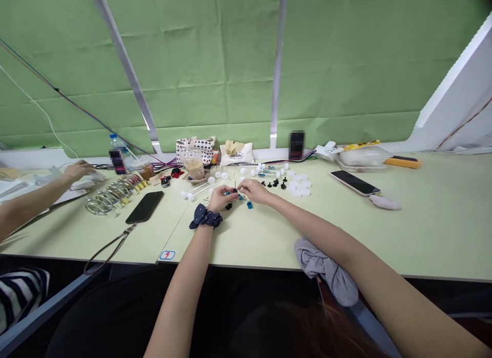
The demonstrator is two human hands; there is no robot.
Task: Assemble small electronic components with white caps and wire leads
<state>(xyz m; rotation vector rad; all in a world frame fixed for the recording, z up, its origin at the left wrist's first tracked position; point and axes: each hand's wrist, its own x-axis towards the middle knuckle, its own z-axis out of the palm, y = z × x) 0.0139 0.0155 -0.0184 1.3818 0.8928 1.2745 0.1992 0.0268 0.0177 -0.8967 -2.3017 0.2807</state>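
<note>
My left hand, with a dark dotted scrunchie at its wrist, is closed on a small black part from which a thin rod stands up. The fingers of my right hand are pinched together close beside it; whatever they grip is too small to make out. Just below my right hand lies a small teal piece. Several small black pieces are scattered to the right of it. White round caps lie beyond those, and clear tubes with white ends lie to the left of my hands.
A phone with a strap lies at left, another phone at right. A drink cup and a white pouch stand behind. At far left a co-worker's hand reaches over papers. A grey cloth hangs at the table's front edge.
</note>
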